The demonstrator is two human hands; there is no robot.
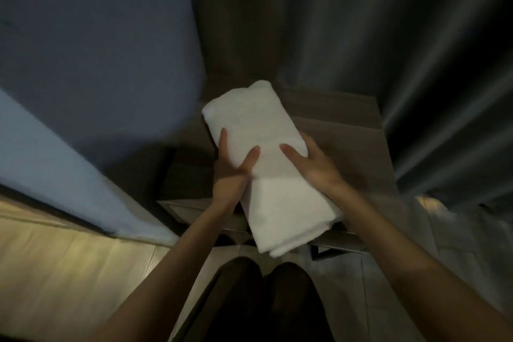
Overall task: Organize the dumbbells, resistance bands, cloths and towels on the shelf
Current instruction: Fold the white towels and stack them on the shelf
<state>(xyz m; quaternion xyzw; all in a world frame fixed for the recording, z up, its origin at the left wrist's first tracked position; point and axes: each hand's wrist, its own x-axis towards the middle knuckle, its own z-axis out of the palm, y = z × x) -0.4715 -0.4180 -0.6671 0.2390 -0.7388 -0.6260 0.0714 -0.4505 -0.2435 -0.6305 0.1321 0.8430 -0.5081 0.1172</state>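
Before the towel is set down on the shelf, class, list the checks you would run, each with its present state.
1. Grip of left hand on towel: ok.
2. Grip of right hand on towel: ok.
3. Fold of towel holding: ok.
4. Spot on shelf under towel free: cannot tell, hidden.
5. Contact of towel with shelf: cannot tell.
6. Gap between curtain and towel: ok.

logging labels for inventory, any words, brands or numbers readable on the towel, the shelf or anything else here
None can be read. The white towel, held by the left hand and right hand, shows no tag or print, and the wooden shelf and grey curtain bear no lettering.
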